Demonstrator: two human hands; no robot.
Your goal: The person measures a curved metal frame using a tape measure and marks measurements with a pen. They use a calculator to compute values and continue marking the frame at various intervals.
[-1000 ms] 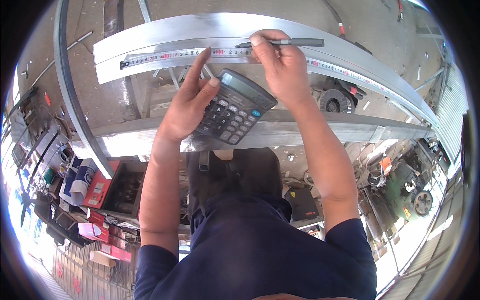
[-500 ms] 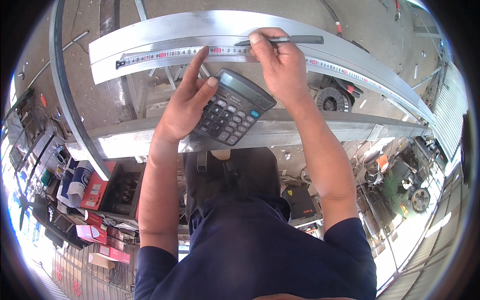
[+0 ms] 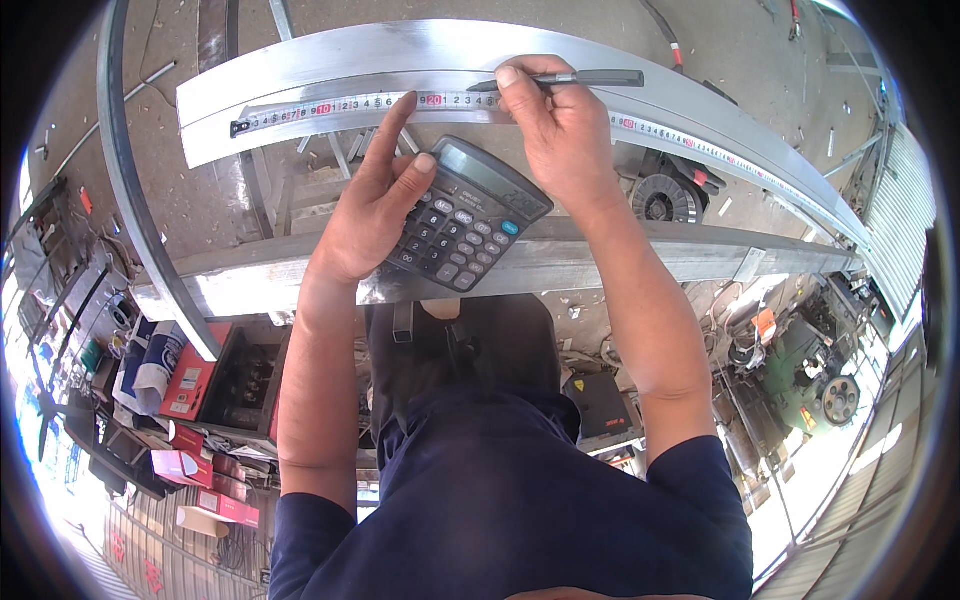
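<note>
A dark calculator with a grey screen is held by my left hand, thumb over its upper left edge. My left index finger stretches past it to the lower edge of a tape measure. The tape lies extended along a long silvery metal profile, its hooked end at the left. A dark pen is pinched in my right hand, its tip pointing left at the tape, right of the left fingertip. Whether the tip touches the metal I cannot tell. My right hand covers part of the tape.
A metal beam runs crosswise below my hands. An upright metal bar curves down at the left. A round wire spool sits on the floor beyond the beam. Red boxes lie at lower left, and a green machine stands at right.
My right hand and the pen have shifted very slightly left. The left hand, calculator and tape look unmoved.
</note>
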